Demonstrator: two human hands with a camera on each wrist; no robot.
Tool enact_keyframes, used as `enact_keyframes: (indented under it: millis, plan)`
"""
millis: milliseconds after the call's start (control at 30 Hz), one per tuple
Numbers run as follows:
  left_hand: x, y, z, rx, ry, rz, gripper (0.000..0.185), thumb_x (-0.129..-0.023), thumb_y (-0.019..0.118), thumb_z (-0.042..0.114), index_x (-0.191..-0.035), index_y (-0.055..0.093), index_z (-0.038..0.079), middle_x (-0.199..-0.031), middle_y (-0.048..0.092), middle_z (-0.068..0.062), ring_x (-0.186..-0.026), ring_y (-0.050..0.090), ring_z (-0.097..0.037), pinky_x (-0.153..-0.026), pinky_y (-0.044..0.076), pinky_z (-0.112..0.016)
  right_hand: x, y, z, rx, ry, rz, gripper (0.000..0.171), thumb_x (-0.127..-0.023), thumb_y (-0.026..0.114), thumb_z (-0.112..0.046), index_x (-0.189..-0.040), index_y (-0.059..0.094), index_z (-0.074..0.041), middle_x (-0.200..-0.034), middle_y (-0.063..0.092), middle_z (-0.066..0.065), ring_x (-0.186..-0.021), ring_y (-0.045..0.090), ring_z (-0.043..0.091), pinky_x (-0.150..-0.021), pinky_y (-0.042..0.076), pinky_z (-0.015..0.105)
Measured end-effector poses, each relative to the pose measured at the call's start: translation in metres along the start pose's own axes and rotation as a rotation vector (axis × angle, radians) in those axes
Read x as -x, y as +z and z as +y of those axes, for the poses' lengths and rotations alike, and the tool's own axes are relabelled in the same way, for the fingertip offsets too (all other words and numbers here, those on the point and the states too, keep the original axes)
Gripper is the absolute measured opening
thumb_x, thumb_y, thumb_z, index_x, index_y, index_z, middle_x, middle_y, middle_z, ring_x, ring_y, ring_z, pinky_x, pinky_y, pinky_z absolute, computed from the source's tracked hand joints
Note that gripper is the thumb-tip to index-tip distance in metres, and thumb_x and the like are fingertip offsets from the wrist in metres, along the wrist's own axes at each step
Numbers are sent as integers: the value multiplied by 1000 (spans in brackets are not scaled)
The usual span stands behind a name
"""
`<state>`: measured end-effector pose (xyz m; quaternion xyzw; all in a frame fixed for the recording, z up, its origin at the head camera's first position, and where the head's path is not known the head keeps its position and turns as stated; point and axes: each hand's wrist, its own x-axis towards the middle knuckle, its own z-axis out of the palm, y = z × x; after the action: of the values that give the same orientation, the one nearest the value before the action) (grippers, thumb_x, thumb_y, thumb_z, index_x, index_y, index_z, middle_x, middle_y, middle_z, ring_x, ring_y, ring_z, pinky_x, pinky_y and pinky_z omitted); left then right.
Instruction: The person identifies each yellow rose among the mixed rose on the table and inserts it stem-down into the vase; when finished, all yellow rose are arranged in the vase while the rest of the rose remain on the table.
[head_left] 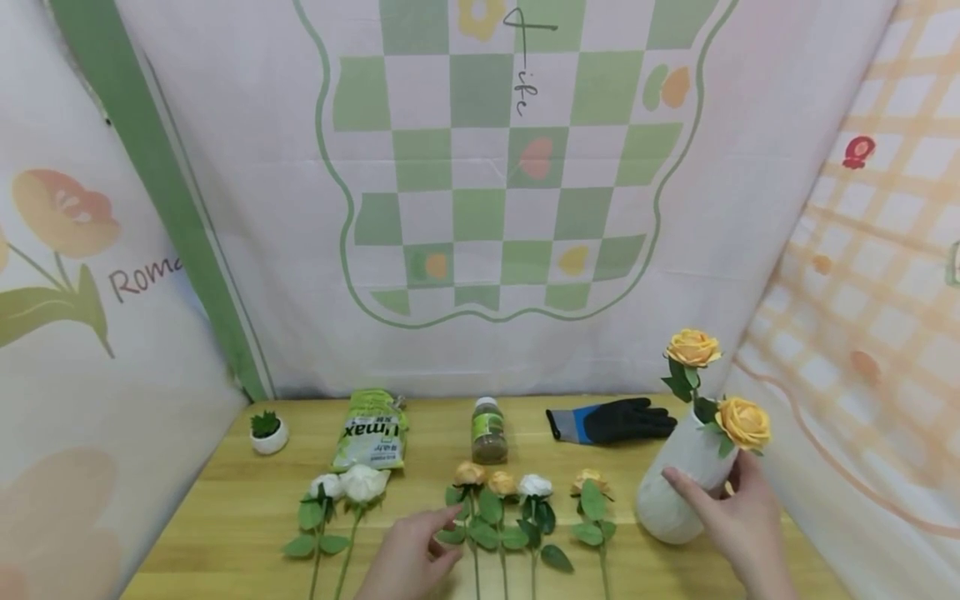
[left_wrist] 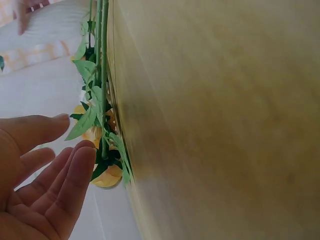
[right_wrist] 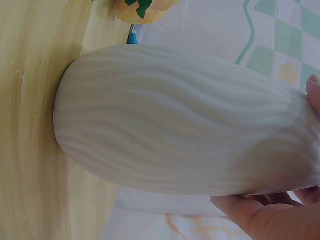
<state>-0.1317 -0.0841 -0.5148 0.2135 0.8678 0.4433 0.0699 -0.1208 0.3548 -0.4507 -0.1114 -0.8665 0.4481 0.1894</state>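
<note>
On the table [head_left: 225,508], right end: white vase [head_left: 678,479] standing near the right edge, leaning slightly left, carrying two orange roses [head_left: 720,383].
Right hand [head_left: 738,521]: curling round the vase's side, index finger stretching up the ribbed wall, thumb behind; same grip showing in the right wrist view [right_wrist: 270,215] against the vase [right_wrist: 185,120].
Left hand [head_left: 412,554]: hovering near the front edge, fingers spread and relaxed, holding nothing, index tip reaching toward the leaves of the loose stems [head_left: 498,521]; palm open [left_wrist: 40,185] beside the stems [left_wrist: 102,80].
Middle row: four loose roses lying side by side, heads pointing to the back.
Left of hand: two white roses [head_left: 348,487] lying apart from that row.
Back edge: small potted plant [head_left: 267,432], green packet [head_left: 372,432], bottle [head_left: 489,431], glove [head_left: 611,421], lining up along the cloth backdrop [head_left: 480,183].
Open room: bare wood showing between vase and nearest stem, and in the strip between the flower heads and the back row.
</note>
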Motion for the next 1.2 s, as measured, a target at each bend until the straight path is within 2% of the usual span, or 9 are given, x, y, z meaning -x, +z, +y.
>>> enact_keyframes:
  millis: [167, 267, 433, 500, 633, 833, 967, 1133, 1200]
  plan:
    - [-5, 0, -4, -49, -50, -77, 45, -92, 86, 12, -135, 75, 8, -93, 73, 11, -72, 67, -2, -64, 58, -26, 1, 0, -1, 0, 4, -3, 99, -92, 88, -44, -163, 35, 0, -156, 48, 30, -140, 49, 46, -104, 46, 66]
    - [-5, 0, -6, -57, -57, -115, 43, -91, 87, 11, -132, 77, 7, -91, 72, 12, -74, 67, -3, -66, 59, -27, 1, -1, -2, 10, 13, -5, 100, -92, 88, -45, -163, 35, 0, -156, 48, 30, -140, 49, 46, -104, 49, 63]
    - [-6, 0, -9, -70, -21, -143, 39, -91, 86, 12, -129, 79, 8, -95, 77, 9, -80, 70, -3, -72, 61, -27, 0, -2, -2, 23, 22, -8, 100, -91, 88, -47, -163, 36, -1, -156, 49, 30, -140, 50, 45, -99, 58, 47]
    - [-7, 2, -11, -60, -10, -157, 36, -92, 86, 12, -127, 80, 11, -96, 78, 9, -81, 70, -3, -73, 61, -27, 0, -2, -1, 22, 24, -13, 100, -91, 88, -48, -163, 36, -1, -156, 48, 31, -141, 49, 46, -100, 57, 49]
    - [-7, 7, -14, -4, -17, -186, 29, -93, 85, 13, -122, 83, 15, -99, 80, 6, -80, 70, -2, -71, 60, -26, -1, -2, -1, 11, 27, -23, 102, -92, 87, -49, -164, 33, 0, -158, 46, 32, -142, 48, 48, -106, 46, 65]
    - [-9, 12, -16, 45, -28, -220, 22, -95, 82, 13, -117, 84, 12, -98, 81, 6, -78, 70, -1, -71, 60, -25, 0, -2, -2, 3, 24, -22, 103, -92, 87, -48, -165, 32, 0, -159, 45, 32, -143, 47, 48, -106, 46, 65]
    - [-13, 14, -14, 79, -22, -263, 23, -97, 79, 13, -119, 84, 12, -98, 80, 10, -80, 71, -2, -71, 60, -26, 0, -2, -2, 19, 4, 1, 99, -91, 88, -46, -163, 36, -2, -155, 49, 28, -140, 50, 45, -101, 55, 54]
    - [-17, 17, -12, 104, -5, -294, 28, -95, 78, 10, -122, 83, 13, -101, 80, 12, -82, 72, -2, -73, 61, -25, 0, -1, -1, 23, -5, 8, 97, -91, 89, -45, -162, 38, -2, -153, 51, 27, -138, 51, 43, -99, 57, 50]
    - [-18, 19, -12, 100, 3, -297, 29, -94, 79, 9, -122, 83, 13, -100, 79, 12, -82, 71, -2, -74, 61, -24, 0, -1, 0, 19, -2, 6, 97, -91, 89, -45, -161, 38, -2, -153, 51, 27, -138, 51, 43, -94, 60, 35]
